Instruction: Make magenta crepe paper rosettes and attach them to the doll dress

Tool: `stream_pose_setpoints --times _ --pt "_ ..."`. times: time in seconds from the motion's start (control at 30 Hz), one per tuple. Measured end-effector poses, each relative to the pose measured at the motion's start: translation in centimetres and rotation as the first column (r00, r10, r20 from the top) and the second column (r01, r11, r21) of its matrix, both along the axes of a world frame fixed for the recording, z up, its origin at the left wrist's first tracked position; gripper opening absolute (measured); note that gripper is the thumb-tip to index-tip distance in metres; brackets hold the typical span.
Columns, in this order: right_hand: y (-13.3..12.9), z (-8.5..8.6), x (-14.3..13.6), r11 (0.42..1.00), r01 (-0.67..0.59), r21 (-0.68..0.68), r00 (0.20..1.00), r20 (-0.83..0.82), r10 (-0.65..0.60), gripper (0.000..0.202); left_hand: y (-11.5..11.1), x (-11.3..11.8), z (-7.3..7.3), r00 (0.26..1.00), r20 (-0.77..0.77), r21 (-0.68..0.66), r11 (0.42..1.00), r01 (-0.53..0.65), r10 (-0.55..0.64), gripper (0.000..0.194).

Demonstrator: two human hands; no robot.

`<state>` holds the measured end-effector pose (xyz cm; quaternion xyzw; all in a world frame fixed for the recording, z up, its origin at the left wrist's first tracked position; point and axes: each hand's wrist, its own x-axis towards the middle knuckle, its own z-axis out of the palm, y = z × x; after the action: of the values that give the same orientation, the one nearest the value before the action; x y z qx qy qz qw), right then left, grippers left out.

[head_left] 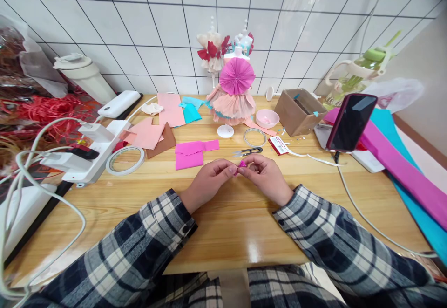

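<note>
Between the fingertips of both hands is a small piece of magenta crepe paper [242, 164], mostly hidden by the fingers. My left hand [213, 177] pinches it from the left, and my right hand [267, 175] pinches it from the right. Just beyond the fingers lie black-handled thread snips [247, 152]. To the left of them rests a folded magenta paper sheet [189, 160] with a strip on top. Farther back stands a small dress form [232, 98] in a ruffled pink paper skirt, with a pleated magenta rosette [237, 76] on its front.
Rolls of tape [125, 160], a pink bowl [267, 118] and a cardboard box [299, 112] sit on the wooden table [223, 233]. A phone [352, 122] stands at right beside long paper strips [407, 177]. A power strip [98, 152] with cables occupies the left.
</note>
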<state>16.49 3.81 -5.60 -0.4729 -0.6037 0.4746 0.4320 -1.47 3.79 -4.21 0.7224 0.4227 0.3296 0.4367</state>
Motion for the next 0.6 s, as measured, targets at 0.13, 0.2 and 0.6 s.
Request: stream_pose_setpoints --times 0.13,0.2,0.6 --pt "0.1 0.1 0.1 0.996 -0.001 0.085 0.999 0.052 -0.004 0.029 0.1 -0.1 -0.1 0.999 0.039 -0.008 1.0 0.0 0.001 0.02" --pt "0.2 0.2 0.2 0.99 -0.012 0.142 0.998 0.07 0.002 0.024 0.2 -0.2 -0.1 0.999 0.045 -0.009 1.0 -0.015 0.015 0.02" --pt "-0.4 1.1 0.9 0.947 -0.197 0.255 0.969 0.199 0.148 0.056 0.3 -0.5 0.0 0.999 0.012 -0.06 0.998 -0.031 0.032 0.021"
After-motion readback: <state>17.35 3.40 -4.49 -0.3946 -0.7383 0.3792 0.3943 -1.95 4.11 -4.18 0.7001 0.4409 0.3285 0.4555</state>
